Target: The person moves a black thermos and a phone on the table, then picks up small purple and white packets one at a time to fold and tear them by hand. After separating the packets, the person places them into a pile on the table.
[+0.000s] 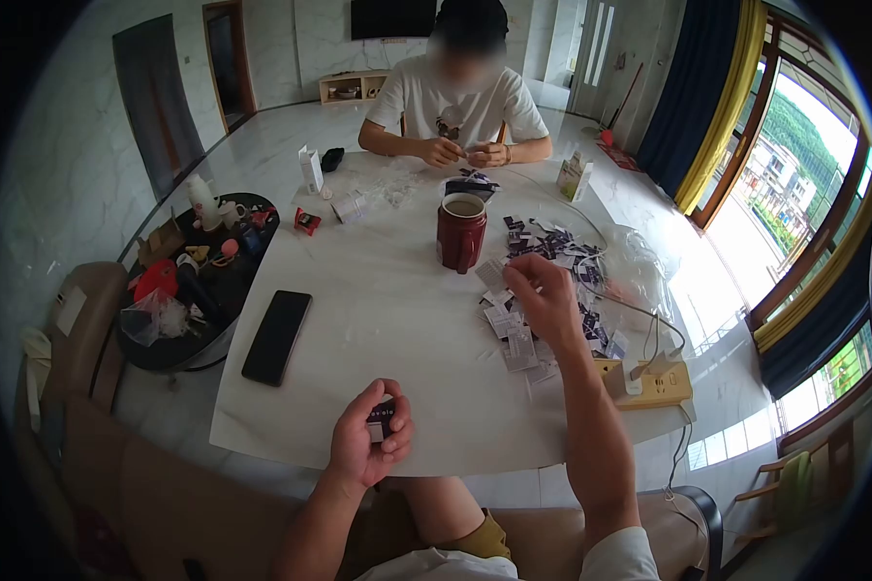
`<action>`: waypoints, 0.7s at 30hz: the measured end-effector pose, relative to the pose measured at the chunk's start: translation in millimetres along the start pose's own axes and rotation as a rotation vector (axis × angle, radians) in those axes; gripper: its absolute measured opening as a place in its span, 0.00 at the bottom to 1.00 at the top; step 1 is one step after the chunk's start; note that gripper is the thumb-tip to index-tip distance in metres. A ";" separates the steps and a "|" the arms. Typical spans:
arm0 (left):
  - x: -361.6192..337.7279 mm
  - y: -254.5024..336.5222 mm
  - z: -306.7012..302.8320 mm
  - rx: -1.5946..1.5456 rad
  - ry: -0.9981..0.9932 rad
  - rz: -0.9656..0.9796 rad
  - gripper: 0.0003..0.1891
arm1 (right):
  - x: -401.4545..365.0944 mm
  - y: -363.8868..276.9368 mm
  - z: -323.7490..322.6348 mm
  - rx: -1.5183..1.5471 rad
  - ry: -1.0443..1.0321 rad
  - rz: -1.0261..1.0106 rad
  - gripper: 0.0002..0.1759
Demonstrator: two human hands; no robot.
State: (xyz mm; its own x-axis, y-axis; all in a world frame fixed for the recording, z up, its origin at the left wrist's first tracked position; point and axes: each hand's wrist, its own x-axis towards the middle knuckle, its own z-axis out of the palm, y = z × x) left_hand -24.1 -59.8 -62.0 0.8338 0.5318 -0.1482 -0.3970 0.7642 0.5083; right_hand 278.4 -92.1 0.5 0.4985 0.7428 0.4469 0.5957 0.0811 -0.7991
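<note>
My left hand [370, 441] is closed around a small dark card with white print [381, 422], just over the near edge of the table. Farther out, my right hand [545, 298] pinches thumb against forefinger at the edge of a pale printed card [492, 276]. Beneath and beyond that hand spreads a loose pile of small purple and white cards [557, 242]. A dark red mug [462, 232] stands to the left of the pile. Left of my left hand lies a black phone [277, 337].
Across the white table [358, 290] sits a person [455, 97] with both hands together. A power strip [661, 385] with plugs and cables is at the right, near a clear plastic bag [639, 266]. A cluttered round side table [199, 271] stands left.
</note>
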 end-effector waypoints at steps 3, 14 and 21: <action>1.1 -0.7 4.7 0.136 0.038 0.021 0.13 | -4.4 -0.6 12.1 0.298 -0.197 0.090 0.11; 16.0 0.3 17.1 0.076 0.092 -0.194 0.33 | -34.8 -47.4 29.2 0.004 -0.458 -0.692 0.09; 10.9 6.5 14.8 0.039 0.284 0.029 0.34 | -55.6 -75.5 20.1 -0.461 0.015 -1.164 0.16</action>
State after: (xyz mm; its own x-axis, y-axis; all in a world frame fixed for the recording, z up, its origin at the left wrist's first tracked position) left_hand -11.9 -54.4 -47.7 0.6796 0.6381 -0.3619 -0.3994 0.7357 0.5470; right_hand 193.1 -126.2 27.9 -0.4661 0.3788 0.7995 0.8503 0.4413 0.2866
